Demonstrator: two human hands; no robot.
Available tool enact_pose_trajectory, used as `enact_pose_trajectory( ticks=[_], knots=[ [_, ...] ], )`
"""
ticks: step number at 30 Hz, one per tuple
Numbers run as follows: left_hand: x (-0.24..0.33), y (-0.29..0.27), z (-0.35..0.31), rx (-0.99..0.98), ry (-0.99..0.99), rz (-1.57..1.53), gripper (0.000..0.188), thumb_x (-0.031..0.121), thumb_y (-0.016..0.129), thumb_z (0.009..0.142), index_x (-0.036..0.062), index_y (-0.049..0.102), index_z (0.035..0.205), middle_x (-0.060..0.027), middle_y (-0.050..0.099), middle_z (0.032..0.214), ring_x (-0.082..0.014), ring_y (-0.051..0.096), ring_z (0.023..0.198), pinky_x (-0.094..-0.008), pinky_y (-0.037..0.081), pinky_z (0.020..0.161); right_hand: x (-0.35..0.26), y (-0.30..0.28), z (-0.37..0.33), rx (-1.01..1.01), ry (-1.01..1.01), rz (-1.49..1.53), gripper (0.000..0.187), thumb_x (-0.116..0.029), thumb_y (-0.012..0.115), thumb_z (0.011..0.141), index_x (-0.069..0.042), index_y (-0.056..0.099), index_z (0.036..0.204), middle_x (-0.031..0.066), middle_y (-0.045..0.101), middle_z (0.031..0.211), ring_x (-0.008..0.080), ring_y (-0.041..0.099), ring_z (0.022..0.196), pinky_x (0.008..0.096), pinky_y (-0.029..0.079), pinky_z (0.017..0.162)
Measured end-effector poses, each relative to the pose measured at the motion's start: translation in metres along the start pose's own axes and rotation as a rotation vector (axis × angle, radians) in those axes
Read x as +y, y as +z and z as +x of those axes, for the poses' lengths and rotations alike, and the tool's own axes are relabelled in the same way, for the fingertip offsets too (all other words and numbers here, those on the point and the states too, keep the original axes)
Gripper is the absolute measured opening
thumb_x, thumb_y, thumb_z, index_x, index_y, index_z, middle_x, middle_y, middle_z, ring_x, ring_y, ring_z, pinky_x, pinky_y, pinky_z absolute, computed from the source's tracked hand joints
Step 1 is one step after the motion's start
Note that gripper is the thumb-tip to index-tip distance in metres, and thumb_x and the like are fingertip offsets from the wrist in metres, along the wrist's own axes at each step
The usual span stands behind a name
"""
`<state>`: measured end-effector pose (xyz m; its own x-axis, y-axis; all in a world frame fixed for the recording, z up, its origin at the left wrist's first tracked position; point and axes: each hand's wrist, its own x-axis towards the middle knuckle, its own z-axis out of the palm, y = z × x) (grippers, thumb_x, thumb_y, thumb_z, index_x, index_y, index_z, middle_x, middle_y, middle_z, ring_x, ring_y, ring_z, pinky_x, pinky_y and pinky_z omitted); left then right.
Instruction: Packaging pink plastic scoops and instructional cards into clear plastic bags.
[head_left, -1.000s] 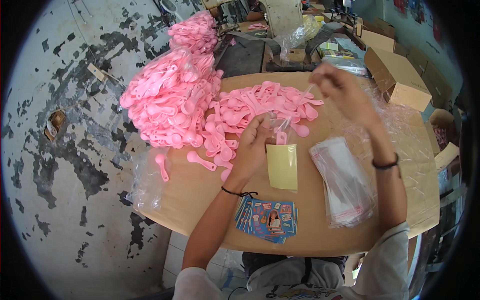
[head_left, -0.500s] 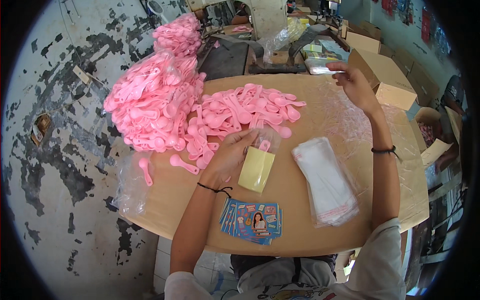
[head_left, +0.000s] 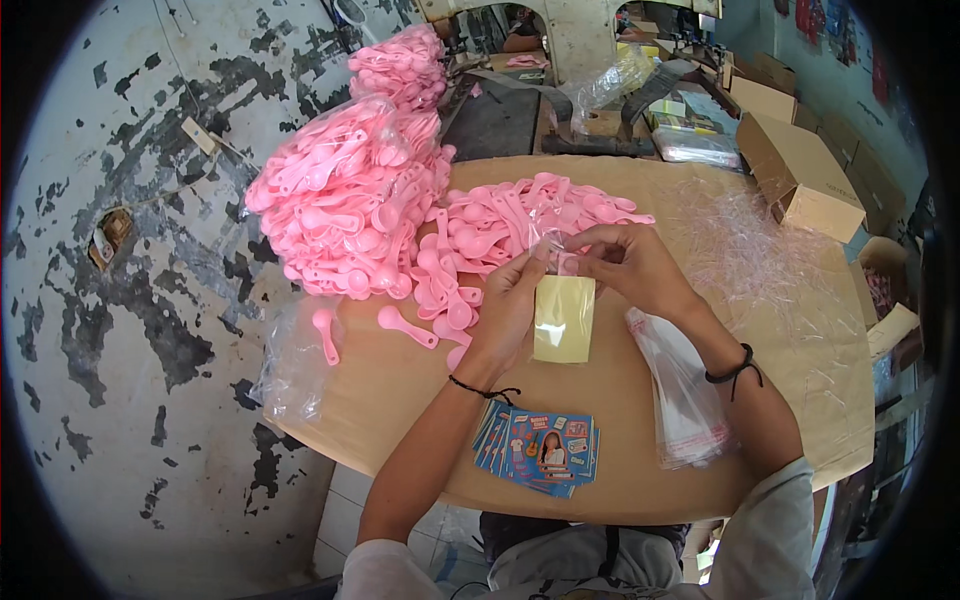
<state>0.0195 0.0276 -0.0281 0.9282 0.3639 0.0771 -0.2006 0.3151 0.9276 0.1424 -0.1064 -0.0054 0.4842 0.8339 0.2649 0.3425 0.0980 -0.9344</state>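
Note:
Above the middle of the table, my left hand [head_left: 508, 312] grips the left edge of a clear plastic bag [head_left: 545, 222]. Inside the bag are a pale yellow card [head_left: 563, 322] and part of a pink spoon [head_left: 566, 265]. My right hand [head_left: 645, 268] is closed at the bag's upper right side, its thumb and fingers pinched together on the plastic. Behind both hands lies a loose heap of pink spoons [head_left: 490, 222]. Nearer me is a fanned stack of blue printed cards [head_left: 540, 448]. Flat clear bags [head_left: 685, 405] lie under my right forearm.
Big clear sacks of pink spoons [head_left: 345, 210] rise at the left against the peeling wall. Thin clear plastic strips [head_left: 755, 245] litter the table's right side. An open cardboard box [head_left: 805, 175] stands at the back right. A sewing machine [head_left: 583, 45] is behind the table.
My right hand has come down from the far right to the top of the held bag and closed on it. The view has shifted slightly left.

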Motion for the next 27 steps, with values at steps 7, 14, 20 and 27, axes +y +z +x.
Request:
enact_pose_trajectory(
  ticks=[7, 14, 20, 27],
  knots=[
    [0.013, -0.009, -0.002, -0.011, 0.052, 0.166, 0.037, 0.028, 0.047, 0.102, 0.0017, 0.057, 0.126, -0.0069, 0.068, 0.101, -0.0097, 0.066, 0.085, -0.0230, 0.054, 0.070, -0.021, -0.009, 0.001, -0.103, 0.026, 0.023, 0.024, -0.013, 0.066, 0.090, 0.001, 0.068, 0.109, 0.0041, 0.069, 0.080, 0.0080, 0.062, 0.065, 0.0225, 0.051, 0.055],
    [0.028, -0.022, -0.005, -0.130, 0.097, 0.313, 0.028, 0.015, 0.054, 0.099, 0.0024, 0.056, 0.123, -0.0079, 0.069, 0.095, -0.0109, 0.066, 0.083, -0.0232, 0.054, 0.068, -0.020, -0.015, 0.001, -0.043, -0.012, -0.068, 0.021, -0.006, 0.061, 0.090, 0.000, 0.068, 0.109, 0.0043, 0.069, 0.080, 0.0064, 0.062, 0.068, 0.0200, 0.046, 0.056],
    [0.042, -0.021, -0.014, -0.225, 0.193, 0.338, 0.024, 0.007, 0.050, 0.097, 0.0065, 0.056, 0.121, -0.0050, 0.067, 0.100, -0.0112, 0.065, 0.088, -0.0239, 0.055, 0.071, -0.034, -0.017, -0.006, -0.159, -0.393, -0.202, 0.025, 0.008, 0.060, 0.079, -0.003, 0.072, 0.098, 0.0068, 0.070, 0.082, 0.0132, 0.063, 0.074, 0.0262, 0.048, 0.068],
    [0.035, -0.032, -0.009, -0.309, 0.316, 0.392, 0.024, -0.003, 0.046, 0.093, 0.0056, 0.057, 0.113, -0.0029, 0.062, 0.094, -0.0073, 0.059, 0.079, -0.0203, 0.047, 0.061, -0.044, -0.023, -0.008, -0.234, -0.438, -0.290, 0.024, 0.010, 0.060, 0.070, -0.002, 0.074, 0.086, 0.0096, 0.070, 0.080, 0.0191, 0.062, 0.074, 0.0313, 0.048, 0.068]
  ],
)
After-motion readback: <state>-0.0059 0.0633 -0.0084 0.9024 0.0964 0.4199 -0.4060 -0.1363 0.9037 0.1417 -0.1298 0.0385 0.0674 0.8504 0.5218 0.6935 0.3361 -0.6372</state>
